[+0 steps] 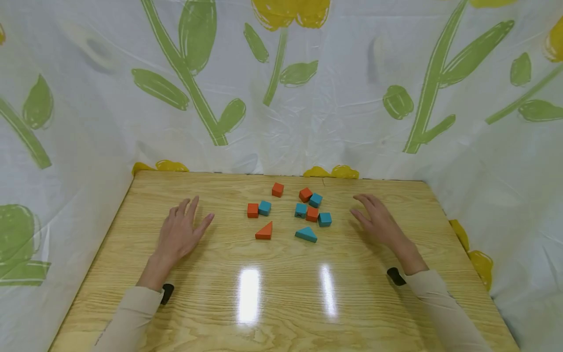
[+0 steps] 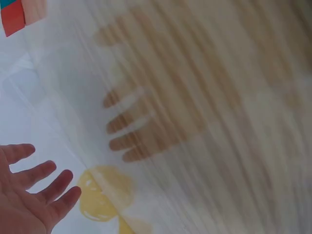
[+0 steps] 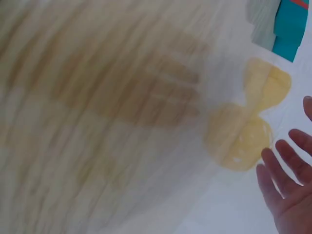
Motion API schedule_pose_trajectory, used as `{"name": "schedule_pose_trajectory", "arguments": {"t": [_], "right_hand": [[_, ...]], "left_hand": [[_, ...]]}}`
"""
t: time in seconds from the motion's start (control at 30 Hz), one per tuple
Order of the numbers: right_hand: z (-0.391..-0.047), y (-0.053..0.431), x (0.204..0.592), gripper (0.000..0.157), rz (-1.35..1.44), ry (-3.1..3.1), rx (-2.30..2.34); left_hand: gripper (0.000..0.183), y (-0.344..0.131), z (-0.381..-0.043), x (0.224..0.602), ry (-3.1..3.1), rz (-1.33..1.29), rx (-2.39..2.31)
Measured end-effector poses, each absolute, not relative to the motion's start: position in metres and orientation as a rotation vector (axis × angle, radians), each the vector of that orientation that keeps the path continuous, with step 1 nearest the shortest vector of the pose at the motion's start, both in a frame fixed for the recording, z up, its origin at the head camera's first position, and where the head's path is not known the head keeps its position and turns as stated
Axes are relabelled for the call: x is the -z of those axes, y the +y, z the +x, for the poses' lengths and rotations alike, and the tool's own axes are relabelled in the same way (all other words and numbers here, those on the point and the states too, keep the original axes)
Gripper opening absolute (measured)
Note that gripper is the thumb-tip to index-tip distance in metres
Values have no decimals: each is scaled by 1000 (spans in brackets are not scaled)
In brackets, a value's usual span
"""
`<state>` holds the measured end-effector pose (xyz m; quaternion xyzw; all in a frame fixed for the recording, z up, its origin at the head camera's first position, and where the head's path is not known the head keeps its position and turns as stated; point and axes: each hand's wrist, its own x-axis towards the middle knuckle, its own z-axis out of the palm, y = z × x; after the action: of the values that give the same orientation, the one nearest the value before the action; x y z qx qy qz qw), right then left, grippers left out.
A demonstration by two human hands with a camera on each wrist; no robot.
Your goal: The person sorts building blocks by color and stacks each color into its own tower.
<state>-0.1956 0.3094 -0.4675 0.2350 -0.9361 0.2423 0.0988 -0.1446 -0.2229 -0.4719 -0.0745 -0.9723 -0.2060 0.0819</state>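
My left hand (image 1: 179,230) hovers over the left part of the table, fingers spread and holding nothing. On the other side, my right hand (image 1: 380,220) is held with loosely extended fingers and nothing in it. Between them lie small blocks. An orange-red cube (image 1: 252,210) touches a blue cube (image 1: 265,208), with another red cube (image 1: 277,189) farther back. To the right, a red cube (image 1: 305,195) and blue cube (image 1: 315,200) touch. In front of these sit a blue cube (image 1: 301,210), red cube (image 1: 312,214) and blue cube (image 1: 325,219). An orange triangle (image 1: 265,231) and blue triangle (image 1: 306,234) lie nearest me.
The glossy wooden table (image 1: 198,303) reflects light in two bright patches. A white curtain (image 1: 343,122) with green leaves and yellow flowers encloses its back and sides. A black wrist strap piece (image 1: 167,293) shows at the left cuff, another (image 1: 396,276) at the right.
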Motion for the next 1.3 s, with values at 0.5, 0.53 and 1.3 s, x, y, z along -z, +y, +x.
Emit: {"name": "schedule_pose_trajectory", "arguments": {"t": [0.5, 0.53, 1.3], "right_hand": [[-196, 275, 466, 36, 896, -2766, -1011], [-196, 273, 467, 36, 909, -2766, -1029], [-191, 253, 476, 34, 994, -2777, -1354]], "left_hand": [[68, -203, -135, 463, -2879, -176, 840], [68, -201, -134, 463, -2878, -175, 849], [48, -153, -113, 463, -2808, -210, 1028]]}}
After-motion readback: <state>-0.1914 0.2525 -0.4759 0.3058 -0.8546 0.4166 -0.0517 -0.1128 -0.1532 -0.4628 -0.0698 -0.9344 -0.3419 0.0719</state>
